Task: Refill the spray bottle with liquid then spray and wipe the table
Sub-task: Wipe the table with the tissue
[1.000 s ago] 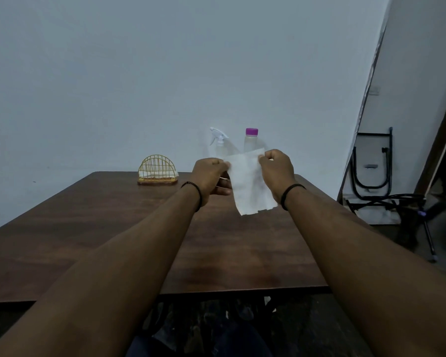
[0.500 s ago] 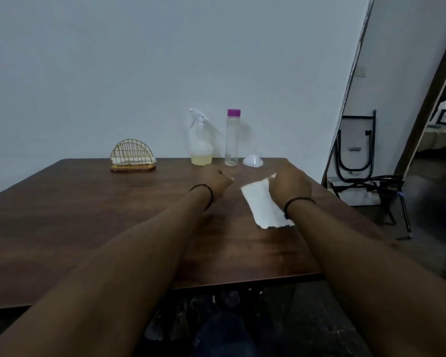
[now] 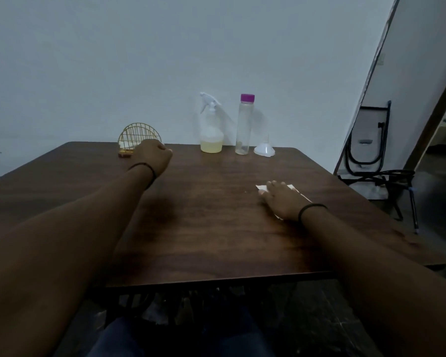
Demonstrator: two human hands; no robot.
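Both arms outstretched; right hand (image 3: pixel 283 200) flat on tissue (image 3: pixel 295 189); left hand (image 3: pixel 152 157) fisted.

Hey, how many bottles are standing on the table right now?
2. The spray bottle stands at the table's far edge by the wall, and the clear bottle with a purple cap stands just right of it. Nothing seems to hide another.

A gold wire napkin holder (image 3: pixel 139 137) with white napkins in it stands at the far edge, left of centre, close to the pale wall (image 3: pixel 165 47). Off to the right, a folded black metal-framed chair (image 3: pixel 368 143) leans against the side wall, with a black stand (image 3: pixel 386 181) on the dark floor (image 3: pixel 332 331) before it.
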